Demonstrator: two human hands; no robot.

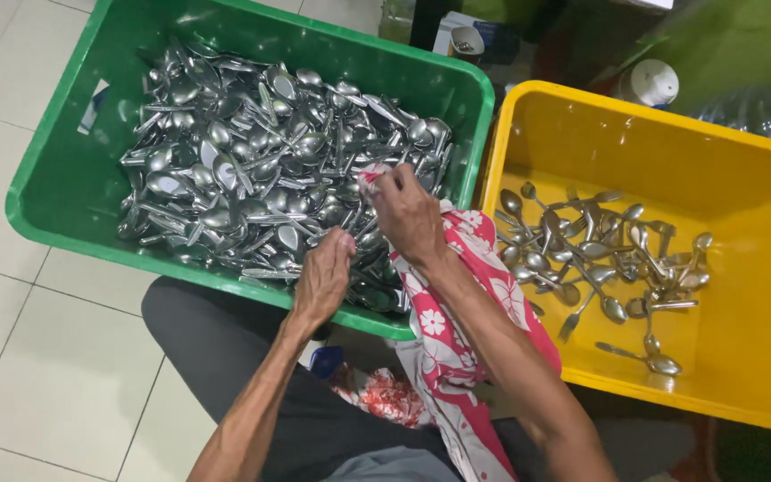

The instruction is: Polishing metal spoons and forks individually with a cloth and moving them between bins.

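A deep rectangular green plastic crate (pixel 55 178) with smooth sloping walls and a rolled rim stands on pale glazed floor tiles (pixel 37 357) at the left. It is heaped almost wall to wall with a tangled pile of shiny stainless-steel spoons (pixel 243 170), oval bowls and flat slim handles lying crossed at every angle, thickest toward the crate's right and near walls, with a bare strip of green along its left wall.

At the crate's near edge, the left hand (pixel 323 277) reaches in over the rim, fingers curled down into the spoons there; it touches the pile, but whether it has closed on any one spoon cannot be told. Just to its right and a little farther in, the right hand (pixel 410 214) is clenched around a fold of soft red cotton cloth with a white flower print (pixel 457 357). A corner of the cloth pokes out above the knuckles, and some metal seems wrapped inside, though the piece itself is hidden. The rest of the cloth hangs limp over the crate's near right corner and down under the right forearm onto the person's dark grey trousers (pixel 216 348).

To the right, touching or just beside the green crate, sits a glossy yellow plastic crate (pixel 760 375) of the same shape. On its floor, toward the middle, lies a loose scatter of steel spoons and forks (pixel 600 259), far fewer than in the green crate.
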